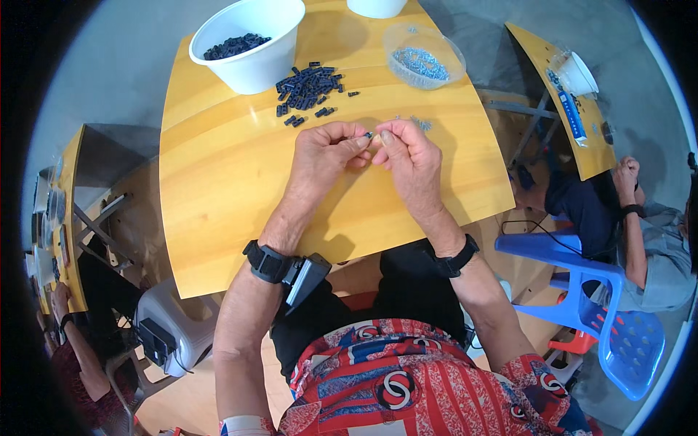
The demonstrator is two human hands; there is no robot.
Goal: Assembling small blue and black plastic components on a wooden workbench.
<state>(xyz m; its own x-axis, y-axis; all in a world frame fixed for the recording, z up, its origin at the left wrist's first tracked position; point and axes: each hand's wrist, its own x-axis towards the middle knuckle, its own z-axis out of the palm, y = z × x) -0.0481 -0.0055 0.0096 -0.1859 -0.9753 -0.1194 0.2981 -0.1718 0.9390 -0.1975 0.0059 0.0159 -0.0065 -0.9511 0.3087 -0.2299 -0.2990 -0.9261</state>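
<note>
Small dark plastic piece [368, 135], pinched between our two hands over the middle of the yellow wooden table [218, 182]. Our left hand [325, 154] has thumb and forefinger closed on it; our right hand [407, 156] meets it from the right, fingertips closed against the same piece. Farther off lies a loose heap of small dark blue plastic pieces [309, 87]. Far left of that, a white round bowl [249, 43] holds more. Far right, a clear plastic bowl [424, 55] holds tiny pale metal parts.
</note>
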